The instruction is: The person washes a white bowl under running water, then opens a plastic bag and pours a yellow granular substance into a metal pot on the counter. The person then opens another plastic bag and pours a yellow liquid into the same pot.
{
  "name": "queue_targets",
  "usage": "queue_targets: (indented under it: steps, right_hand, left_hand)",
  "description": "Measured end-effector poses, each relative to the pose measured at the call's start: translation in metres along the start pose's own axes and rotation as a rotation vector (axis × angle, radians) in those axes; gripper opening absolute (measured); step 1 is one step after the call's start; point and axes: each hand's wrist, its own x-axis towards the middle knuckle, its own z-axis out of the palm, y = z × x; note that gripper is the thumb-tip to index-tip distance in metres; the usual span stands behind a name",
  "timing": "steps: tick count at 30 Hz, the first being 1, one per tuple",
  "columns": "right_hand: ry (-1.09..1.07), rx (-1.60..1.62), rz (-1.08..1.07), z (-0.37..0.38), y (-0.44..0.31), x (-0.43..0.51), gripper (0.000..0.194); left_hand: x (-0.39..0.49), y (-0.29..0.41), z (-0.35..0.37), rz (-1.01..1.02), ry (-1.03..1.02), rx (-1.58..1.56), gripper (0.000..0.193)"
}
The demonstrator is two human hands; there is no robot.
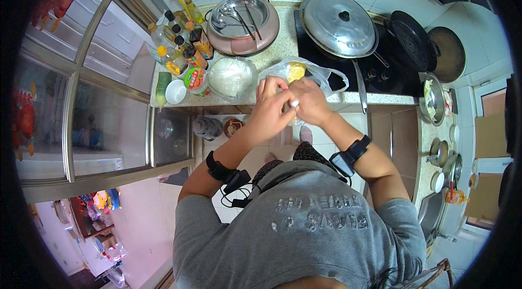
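My left hand [271, 111] and my right hand [308, 101] meet at the counter's front edge. Between their fingers is a small white thing [294, 103], with some clear plastic below it; what it is cannot be made out. Both hands are closed around it. Just behind them a thin white plastic bag [334, 74] lies on the counter, with something yellow [296, 72] in its opening. A clear plastic bag of white contents [232, 78] sits to the left of my left hand, beside a tub with a green and red lid [195, 78].
Sauce and oil bottles [179, 50] crowd the back left, by a pinkish round appliance [261, 40] bearing a steel pan and chopsticks. A lidded wok [339, 23] stands on the black cooktop, its handle [359, 85] jutting forward. A white bowl [176, 92] and green radish [163, 87] are at left.
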Motion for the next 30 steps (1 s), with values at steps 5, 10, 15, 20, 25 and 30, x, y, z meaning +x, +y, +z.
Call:
queue_targets:
  steps: [5, 10, 15, 20, 25, 30]
  right_hand:
    - [0.086, 0.167, 0.114, -0.002, 0.059, 0.015, 0.019]
    - [-0.148, 0.013, 0.244, 0.023, 0.106, 0.025, 0.022]
    - [-0.184, -0.220, 0.264, 0.029, 0.149, 0.026, 0.040]
    - [-0.442, -0.309, 0.340, 0.028, 0.131, 0.031, 0.046]
    - [-0.538, -0.173, 0.197, 0.054, 0.107, 0.060, 0.035]
    - [-0.458, -0.185, 0.101, 0.086, 0.123, 0.072, 0.040]
  left_hand:
    - [0.033, -0.048, 0.026, -0.153, 0.133, -0.124, 0.017]
    - [0.046, -0.096, 0.081, -0.353, -0.349, 0.148, 0.015]
    - [0.049, -0.129, 0.085, -0.354, -0.716, 0.785, 0.031]
    - [0.046, -0.127, 0.067, -0.303, -0.457, 0.735, 0.044]
    - [0.041, -0.127, 0.067, -0.354, -0.294, 0.584, 0.037]
    - [0.031, -0.134, 0.071, -0.394, -0.370, 0.616, 0.020]
